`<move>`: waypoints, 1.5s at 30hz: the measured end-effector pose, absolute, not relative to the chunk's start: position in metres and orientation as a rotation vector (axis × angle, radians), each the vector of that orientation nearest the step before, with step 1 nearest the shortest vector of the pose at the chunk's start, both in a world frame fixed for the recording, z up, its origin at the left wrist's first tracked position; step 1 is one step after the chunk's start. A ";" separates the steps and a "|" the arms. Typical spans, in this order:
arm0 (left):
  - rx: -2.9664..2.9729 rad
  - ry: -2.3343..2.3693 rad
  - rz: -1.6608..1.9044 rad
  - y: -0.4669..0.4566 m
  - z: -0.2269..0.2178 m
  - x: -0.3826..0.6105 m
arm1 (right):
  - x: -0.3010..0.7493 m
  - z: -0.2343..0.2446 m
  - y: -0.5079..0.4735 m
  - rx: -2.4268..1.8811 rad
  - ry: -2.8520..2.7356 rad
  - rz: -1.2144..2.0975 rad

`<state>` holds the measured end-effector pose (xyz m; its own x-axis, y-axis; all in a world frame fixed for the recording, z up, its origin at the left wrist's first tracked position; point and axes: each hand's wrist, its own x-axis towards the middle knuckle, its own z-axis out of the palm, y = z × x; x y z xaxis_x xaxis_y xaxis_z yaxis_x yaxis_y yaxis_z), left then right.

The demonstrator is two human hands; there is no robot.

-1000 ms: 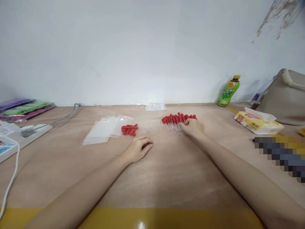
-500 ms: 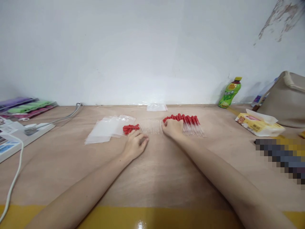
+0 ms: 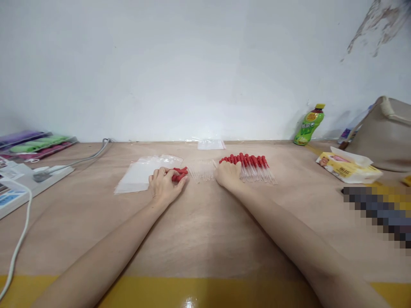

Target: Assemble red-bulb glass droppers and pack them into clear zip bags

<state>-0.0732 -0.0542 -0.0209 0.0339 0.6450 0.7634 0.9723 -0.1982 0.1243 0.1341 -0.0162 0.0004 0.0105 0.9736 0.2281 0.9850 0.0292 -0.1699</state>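
My left hand (image 3: pixel 165 185) has its thumb and forefinger closed round the edge of a small pile of red elongated pieces (image 3: pixel 180 173). Just right of the pile, thin clear sticks (image 3: pixel 202 170) lie side by side. My right hand (image 3: pixel 228 174) is curled at the right end of these sticks, its fingertips turned away, so anything in them is hidden. Beside it runs a row of clear sticks with red bulb-shaped ends (image 3: pixel 253 164), the bulbs towards the wall. Clear plastic bags (image 3: pixel 135 176) lie overlapping at the left hand's far side.
Another clear bag (image 3: pixel 211 145) lies by the wall. On the right are a green drink bottle (image 3: pixel 309 125), a yellow tissue pack (image 3: pixel 348 168) and a beige bag (image 3: pixel 380 134). A power strip (image 3: pixel 54 173) with cables and packs of coloured rolls (image 3: pixel 41 143) occupy the left.
My left hand has shifted left and closed round the red pieces. My right hand has moved slightly left, uncovering more of the red-ended row.
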 end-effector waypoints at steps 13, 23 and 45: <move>-2.259 -1.488 -1.185 -0.070 -0.014 -0.060 | 0.212 -0.032 -0.094 -1.130 -2.080 -0.120; -2.836 -1.346 -0.998 -0.091 -0.022 -0.034 | 0.206 -0.033 -0.095 -1.008 -2.136 0.074; -3.096 -1.562 -1.369 -0.095 -0.023 -0.017 | 0.199 -0.038 -0.097 -0.808 -2.171 0.007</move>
